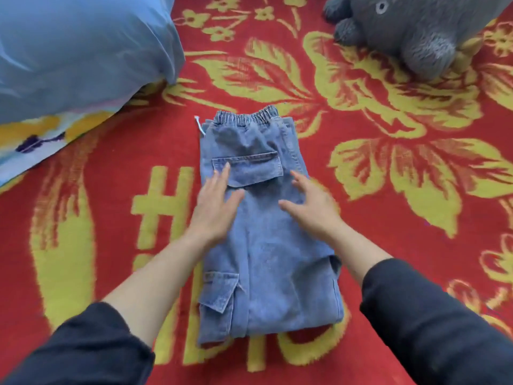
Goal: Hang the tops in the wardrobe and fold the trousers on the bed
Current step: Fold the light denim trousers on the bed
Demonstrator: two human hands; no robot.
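Note:
A pair of blue denim cargo trousers (pixel 266 245) lies folded into a long rectangle on the bed, elastic waistband at the far end and a flap pocket facing up. My left hand (pixel 215 207) rests flat on the left side of the trousers, fingers spread, just below the flap pocket. My right hand (pixel 311 207) lies over the right side, fingers apart and palm down. Neither hand grips the cloth. A white drawstring end pokes out at the waistband's left. No tops and no wardrobe are in view.
The bed is covered by a red blanket with yellow flowers (pixel 388 168). A blue pillow (pixel 77 51) lies at the far left over a patterned cloth. A grey plush toy (pixel 416 31) sits at the far right.

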